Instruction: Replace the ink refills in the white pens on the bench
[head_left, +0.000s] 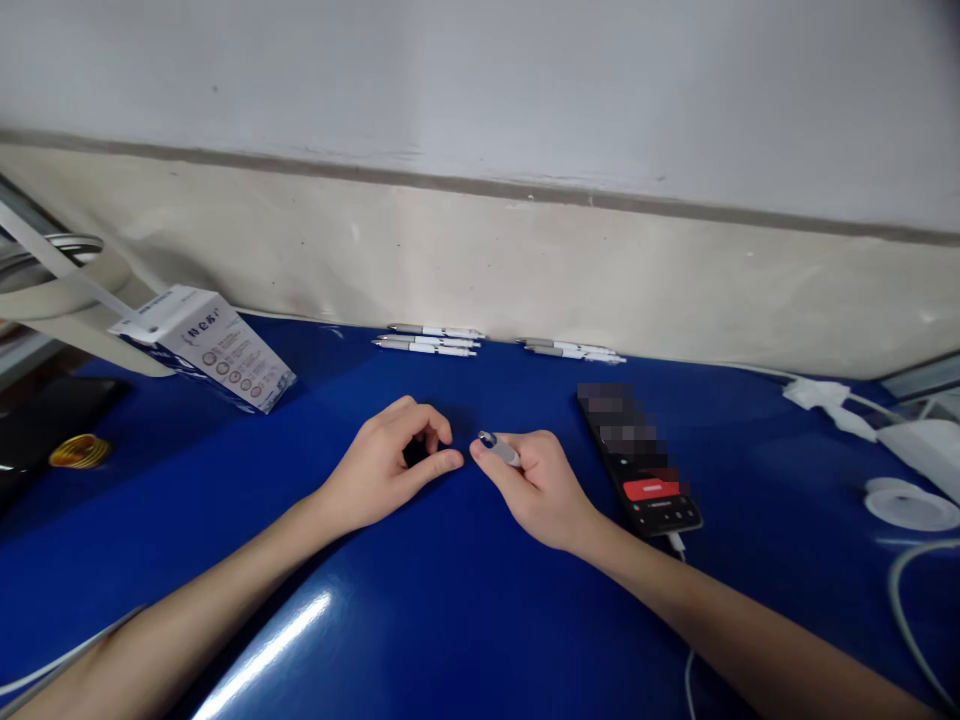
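My right hand rests on the blue table, fingers closed round a grey-and-white pen whose tip sticks out to the left. My left hand lies just left of it with the fingers curled; a small dark thing seems to sit inside them, too hidden to name. The two hands almost touch. Against the wall behind them lie a group of three white pens and, to its right, a second small group of white pens.
A black phone with a lit screen and a cable lies right of my right hand. A white printed box lies tilted at the left, with a yellow coil nearer the edge. White cables and a plug fill the right side.
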